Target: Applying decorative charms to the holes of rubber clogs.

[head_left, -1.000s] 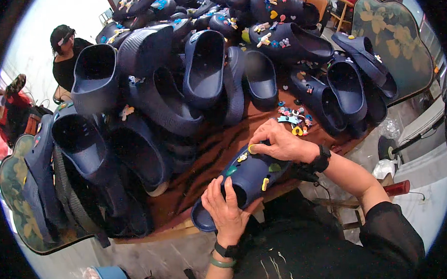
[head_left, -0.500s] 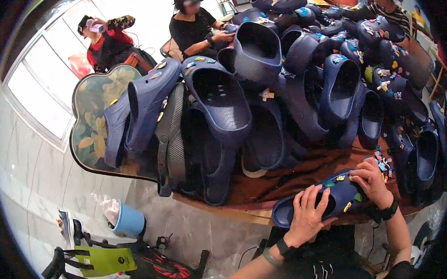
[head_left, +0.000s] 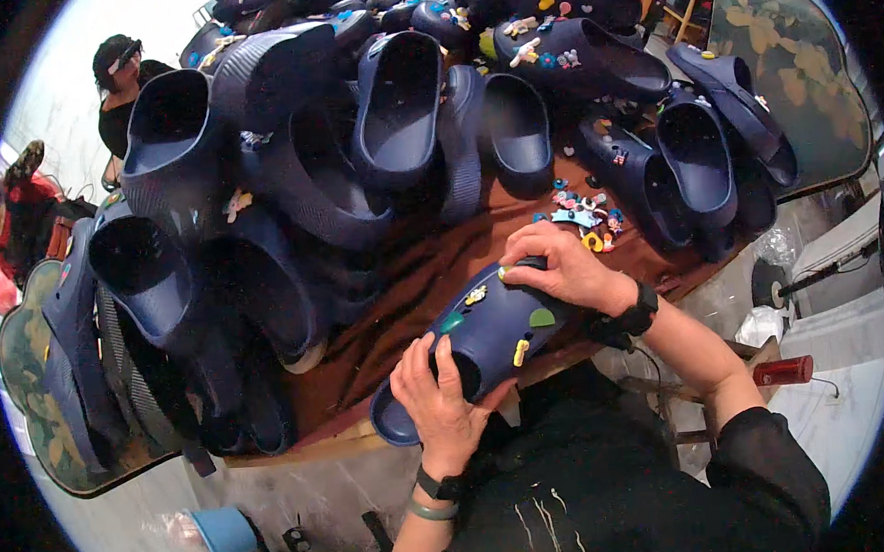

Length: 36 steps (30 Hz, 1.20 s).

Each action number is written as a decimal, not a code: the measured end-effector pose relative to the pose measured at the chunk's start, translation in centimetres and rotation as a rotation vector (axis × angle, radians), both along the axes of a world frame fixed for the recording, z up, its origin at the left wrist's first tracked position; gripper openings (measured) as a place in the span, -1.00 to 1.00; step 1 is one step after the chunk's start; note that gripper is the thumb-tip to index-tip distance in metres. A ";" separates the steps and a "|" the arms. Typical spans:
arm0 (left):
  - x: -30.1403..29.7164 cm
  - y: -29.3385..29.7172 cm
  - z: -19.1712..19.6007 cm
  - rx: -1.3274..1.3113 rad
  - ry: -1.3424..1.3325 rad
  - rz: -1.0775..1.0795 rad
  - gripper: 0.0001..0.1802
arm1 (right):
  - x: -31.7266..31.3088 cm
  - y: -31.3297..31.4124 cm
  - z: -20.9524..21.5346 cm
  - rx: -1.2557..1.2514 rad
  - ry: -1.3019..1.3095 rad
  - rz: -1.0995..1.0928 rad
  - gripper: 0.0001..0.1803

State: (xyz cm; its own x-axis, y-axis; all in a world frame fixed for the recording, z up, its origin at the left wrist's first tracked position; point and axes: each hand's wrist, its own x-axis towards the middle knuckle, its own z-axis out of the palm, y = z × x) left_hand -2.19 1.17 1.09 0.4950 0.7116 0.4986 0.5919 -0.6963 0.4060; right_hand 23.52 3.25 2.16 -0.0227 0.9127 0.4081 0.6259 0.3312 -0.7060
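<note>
nearest to me, my left hand (head_left: 438,399) is clamped on the heel end of a navy clog (head_left: 484,338), fingers curled up over the rim of its opening. the clog rests on the near edge of the wooden table (head_left: 403,288). its long axis runs from that hand up and to the right, heel low-left, toe high-right. at the far end my right hand (head_left: 560,271) is closed down over the toe, fingertips pressed together on the upper near a small charm (head_left: 475,295); i can't tell whether another charm is pinched under them. so the right hand is the nearer one to the charm holes, while the left only steadies. just beyond the right hand, touching distance up and right, lies a little heap of loose charms (head_left: 583,220). farther still, the pile of navy clogs (head_left: 376,131) rises behind both hands.
</note>
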 end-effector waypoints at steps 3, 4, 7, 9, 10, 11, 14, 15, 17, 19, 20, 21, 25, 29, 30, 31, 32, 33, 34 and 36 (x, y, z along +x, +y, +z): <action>0.1 -0.6 -0.4 0.040 0.016 -0.009 0.08 | 0.0 -0.9 -0.1 0.033 -0.012 0.039 -0.84; -0.1 -0.9 -0.2 0.025 0.033 0.002 0.08 | -0.1 -1.2 0.2 0.031 -0.040 0.067 -0.83; -0.2 -1.4 -0.1 0.000 0.032 0.020 0.07 | -0.4 -1.9 -0.6 0.180 -0.244 0.061 -0.85; -0.5 -1.3 -0.4 -0.008 -0.008 0.000 0.05 | -0.1 -1.9 -0.4 0.184 -0.312 0.104 -0.81; -0.5 -1.4 -0.3 -0.009 -0.003 -0.007 0.04 | 0.3 -2.0 -0.1 0.187 -0.343 0.101 -0.78; -0.5 -1.2 -0.1 -0.012 0.002 -0.014 0.02 | 0.1 -1.7 0.4 0.164 -0.284 0.089 -0.81; -0.2 -0.4 0.1 -0.004 -0.018 -0.026 0.01 | 0.0 -0.8 1.4 0.147 -0.309 0.055 -0.85; -0.2 -0.2 0.0 0.005 -0.015 -0.017 0.01 | -0.2 -0.6 1.3 0.157 -0.305 0.062 -0.85; -0.2 0.1 -0.1 0.018 -0.022 -0.017 0.02 | -0.5 -0.4 0.6 0.169 -0.297 0.038 -0.85; -0.5 0.0 0.2 0.011 -0.016 -0.015 0.03 | -1.2 -1.1 1.0 0.219 -0.399 -0.027 -0.86; -0.7 -0.1 0.2 0.010 -0.021 -0.011 0.03 | -1.6 -1.3 1.0 0.238 -0.468 -0.041 -0.86; -0.9 -0.4 0.2 0.011 -0.025 -0.004 0.04 | -1.9 -1.4 1.1 0.262 -0.535 -0.054 -0.85; -0.1 -1.1 0.1 -0.029 -0.058 -0.014 0.01 | -0.8 -1.8 0.7 0.111 -0.372 -0.066 -0.82; -0.1 -1.9 -0.6 -0.015 -0.056 -0.008 0.00 | -0.3 -1.8 0.8 -0.138 0.020 0.042 -0.80; -0.2 -1.6 -0.6 0.000 -0.052 0.000 0.00 | -0.3 -1.2 0.8 -0.128 0.020 0.073 -0.80; -0.4 -1.7 -0.6 0.004 -0.048 0.007 0.00 | -0.4 -1.2 0.5 -0.076 -0.017 0.085 -0.79; -0.3 -1.8 -0.7 0.002 -0.045 0.036 0.00 | -0.3 -1.2 0.2 -0.026 -0.054 0.097 -0.78; -0.2 -1.9 -0.9 0.015 -0.051 0.028 0.01 | 0.1 -1.0 0.2 0.002 -0.095 0.096 -0.81; 0.0 -1.1 -0.9 0.039 -0.058 0.001 0.02 | 0.3 -0.8 0.3 -0.007 -0.098 0.076 -0.80; -0.2 -0.7 -1.2 0.033 -0.048 -0.005 0.03 | 0.5 -0.3 0.2 -0.008 -0.103 0.061 -0.79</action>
State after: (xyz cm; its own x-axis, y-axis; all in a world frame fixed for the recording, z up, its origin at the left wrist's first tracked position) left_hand -2.38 0.47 -0.13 0.4730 0.6921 0.5452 0.5688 -0.7125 0.4109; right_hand 24.03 3.00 2.33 -0.1196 0.9117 0.3931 0.6739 0.3653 -0.6422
